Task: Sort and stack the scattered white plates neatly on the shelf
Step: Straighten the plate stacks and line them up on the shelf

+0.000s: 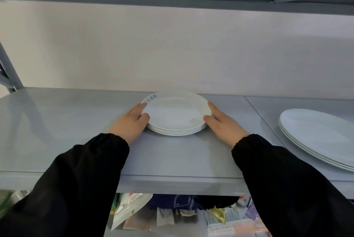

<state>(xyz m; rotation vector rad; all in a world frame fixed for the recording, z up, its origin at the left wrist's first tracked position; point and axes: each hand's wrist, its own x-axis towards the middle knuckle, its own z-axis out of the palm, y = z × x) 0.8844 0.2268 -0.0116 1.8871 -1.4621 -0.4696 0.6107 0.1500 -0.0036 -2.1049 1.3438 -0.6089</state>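
White plates [175, 114] sit stacked at the middle of the shelf [57, 131], clasped from both sides by my left hand [130, 123] and right hand [223, 124], thumbs over the rim, larger plates [316, 137] well right.

Black elastic-cuffed sleeves [76, 179] end at bare left hand [130, 123] and right hand [224, 125]

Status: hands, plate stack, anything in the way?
Gripping small plate stack by opposite rims: left hand, right hand. Stack sits on shelf. Apart at far right: larger plates; nothing blocking.
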